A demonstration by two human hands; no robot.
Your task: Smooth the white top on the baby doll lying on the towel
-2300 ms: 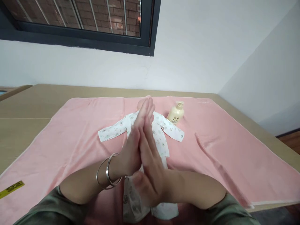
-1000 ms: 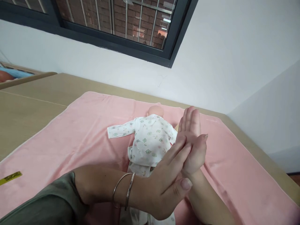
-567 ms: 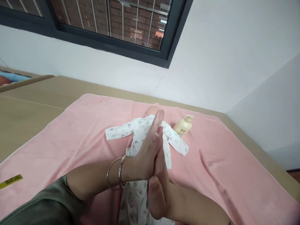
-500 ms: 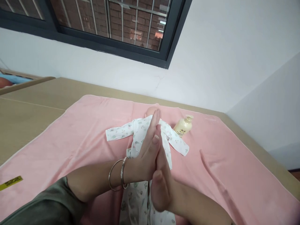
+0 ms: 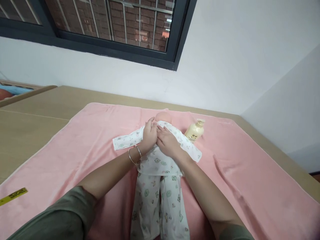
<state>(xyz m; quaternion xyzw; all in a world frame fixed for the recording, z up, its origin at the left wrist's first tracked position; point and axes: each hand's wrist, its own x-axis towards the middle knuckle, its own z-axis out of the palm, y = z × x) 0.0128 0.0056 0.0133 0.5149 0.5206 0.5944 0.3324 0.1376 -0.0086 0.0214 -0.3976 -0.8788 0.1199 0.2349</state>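
Note:
A white patterned baby top (image 5: 160, 163) and matching trousers (image 5: 172, 200) lie spread out, sleeves to the sides. At the collar shows a rounded pink shape (image 5: 163, 116), perhaps a doll's head; what fills the clothes is hidden. My left hand (image 5: 149, 135), with two bangles (image 5: 135, 155) at the wrist, rests on the chest of the top, fingers straight and tilted on edge. Right beside it, my right hand (image 5: 168, 142) lies flat on the chest, fingertips touching the left hand. Neither hand holds anything.
A cream pump bottle (image 5: 195, 131) stands by the right sleeve. The clothes lie on a pink blanket (image 5: 95, 140) over a wooden surface (image 5: 32, 126). A yellow strip (image 5: 13, 196) is at the left. Behind are a white wall and a barred window (image 5: 120, 26).
My hands were pressed palm to palm above the clothes. They have moved forward and down, turned over and now rest side by side on the top's chest.

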